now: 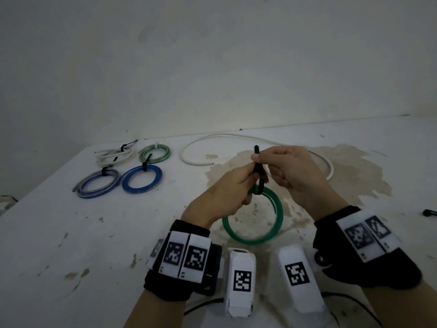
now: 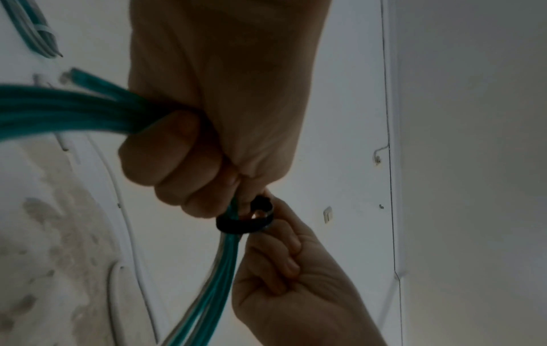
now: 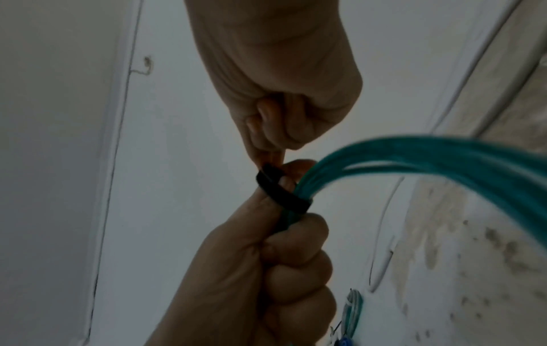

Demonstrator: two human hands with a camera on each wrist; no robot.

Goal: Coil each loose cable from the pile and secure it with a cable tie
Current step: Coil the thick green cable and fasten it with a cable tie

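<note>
A green cable coil [image 1: 253,218] hangs just above the stained table [image 1: 71,233]. My left hand [image 1: 236,185] grips its top in a fist, the strands [image 2: 59,110] running out of the fist. A black cable tie [image 1: 257,171] loops around the bundle [image 3: 444,159] at that spot. My right hand [image 1: 283,169] pinches the tie's upright tail between thumb and forefinger. In the left wrist view the tie [image 2: 245,222] rings the strands below my left hand [image 2: 213,140], with the right hand [image 2: 296,281] at it. The right wrist view shows my right hand [image 3: 281,93] pinching the tie [image 3: 281,192] above the left hand [image 3: 266,269].
At the back left lie tied coils: a white one [image 1: 113,155], a green-white one [image 1: 155,152], a blue-grey one [image 1: 99,183] and a blue one [image 1: 142,179]. A long loose white cable [image 1: 236,136] curves behind my hands. A small black item [image 1: 429,213] sits at the right edge.
</note>
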